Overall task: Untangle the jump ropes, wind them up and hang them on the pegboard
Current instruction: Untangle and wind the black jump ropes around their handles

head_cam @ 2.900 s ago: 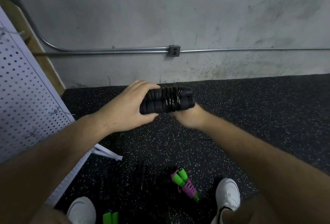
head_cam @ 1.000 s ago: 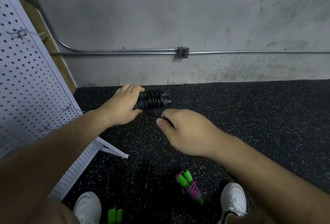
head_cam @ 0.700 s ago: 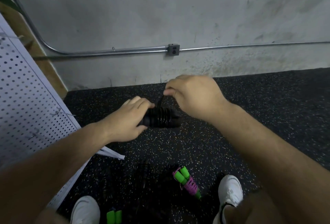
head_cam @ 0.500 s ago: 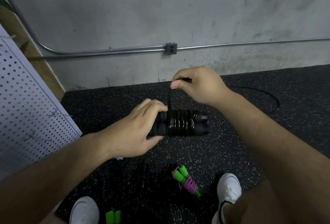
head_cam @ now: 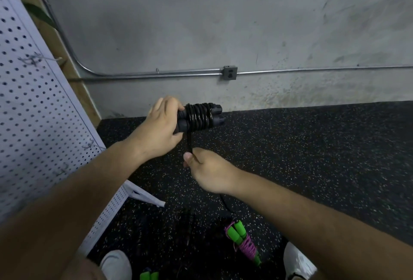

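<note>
Fingers of left hand (head_cam: 159, 132) gripping black handles (head_cam: 215, 119), right hand (head_cam: 210, 172) pinching cord (head_cam: 189, 143), now below them

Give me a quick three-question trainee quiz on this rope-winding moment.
1. True or false: the left hand grips the black jump rope handles.
2. What does the right hand pinch? A) a pegboard hook B) the black cord C) a green handle
3. Fill in: the wound green-and-purple jump rope lies on the ____.
Key: 1 true; 2 B; 3 floor.
</note>
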